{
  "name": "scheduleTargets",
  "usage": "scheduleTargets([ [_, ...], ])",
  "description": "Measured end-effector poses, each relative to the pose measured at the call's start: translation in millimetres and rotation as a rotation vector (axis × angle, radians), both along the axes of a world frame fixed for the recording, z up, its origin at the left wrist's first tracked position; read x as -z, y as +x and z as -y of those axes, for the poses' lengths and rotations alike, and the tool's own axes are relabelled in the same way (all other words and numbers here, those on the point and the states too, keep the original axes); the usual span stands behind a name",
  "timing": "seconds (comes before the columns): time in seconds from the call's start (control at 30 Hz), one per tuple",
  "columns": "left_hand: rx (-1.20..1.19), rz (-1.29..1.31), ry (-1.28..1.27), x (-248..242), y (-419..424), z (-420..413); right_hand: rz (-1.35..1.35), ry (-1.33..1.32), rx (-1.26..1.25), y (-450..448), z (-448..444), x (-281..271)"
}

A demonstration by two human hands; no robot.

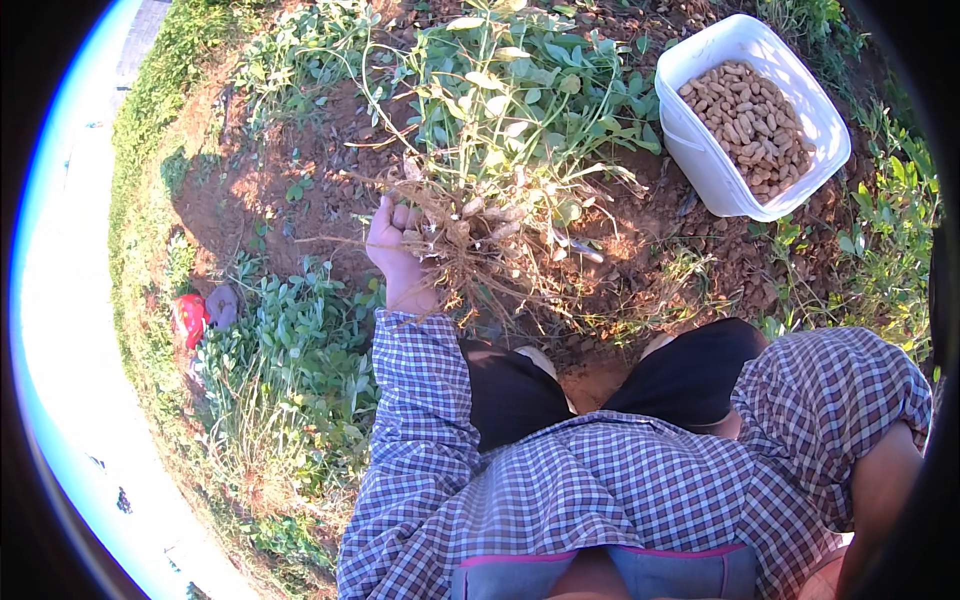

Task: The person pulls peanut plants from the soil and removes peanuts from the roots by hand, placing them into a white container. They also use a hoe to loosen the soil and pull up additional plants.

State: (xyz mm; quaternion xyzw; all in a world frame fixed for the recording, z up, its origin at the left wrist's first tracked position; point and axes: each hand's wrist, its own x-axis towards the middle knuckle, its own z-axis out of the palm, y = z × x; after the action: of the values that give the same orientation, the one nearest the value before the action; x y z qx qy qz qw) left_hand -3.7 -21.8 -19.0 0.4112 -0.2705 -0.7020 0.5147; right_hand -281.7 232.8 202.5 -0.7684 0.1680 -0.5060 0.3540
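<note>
My left hand (394, 240) is closed around the root end of an uprooted peanut plant (499, 217). Tangled brown roots and several unshelled peanut pods (506, 225) spread to the right of my fingers, while the stems and leaves stretch away from me. Some fingers are hidden behind the roots. My right arm (885, 480) bends back toward the camera at the lower right, and its hand is out of view. At the upper right, a white plastic bucket (679, 154) sits tilted on the soil, part-filled with picked peanuts (742, 127).
Green leafy plants (292, 345) grow on the left. Red-brown soil (315, 195) lies around the plant. A small bluish-grey object (585, 250), unclear in kind, shows by the roots. Red and grey items (191, 319) lie farther left. My dark-trousered knees (517, 390) are just below the roots.
</note>
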Motion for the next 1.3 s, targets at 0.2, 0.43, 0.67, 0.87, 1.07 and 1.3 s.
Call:
scheduleTargets([
  [0.2,-0.072,0.028,0.011,2,4,6,-0.007,-0.015,0.002,0,1,1],
  [0.43,-0.050,-0.011,0.024,10,6,8,-0.023,-0.008,0.006,9,6,1],
  [0.67,-0.024,-0.039,-0.081,-5,5,-1,-0.025,-0.008,-0.009,14,7,1],
  [0.87,0.065,-0.069,-0.334,-28,-2,-16,-0.017,0.005,-0.029,19,9,-1],
  [1.07,0.172,-0.036,-0.458,-48,-9,-25,-0.001,0.005,-0.054,25,9,0],
  [1.3,0.130,-0.163,-0.480,-42,-13,-19,0.029,0.013,-0.070,20,8,-2],
])
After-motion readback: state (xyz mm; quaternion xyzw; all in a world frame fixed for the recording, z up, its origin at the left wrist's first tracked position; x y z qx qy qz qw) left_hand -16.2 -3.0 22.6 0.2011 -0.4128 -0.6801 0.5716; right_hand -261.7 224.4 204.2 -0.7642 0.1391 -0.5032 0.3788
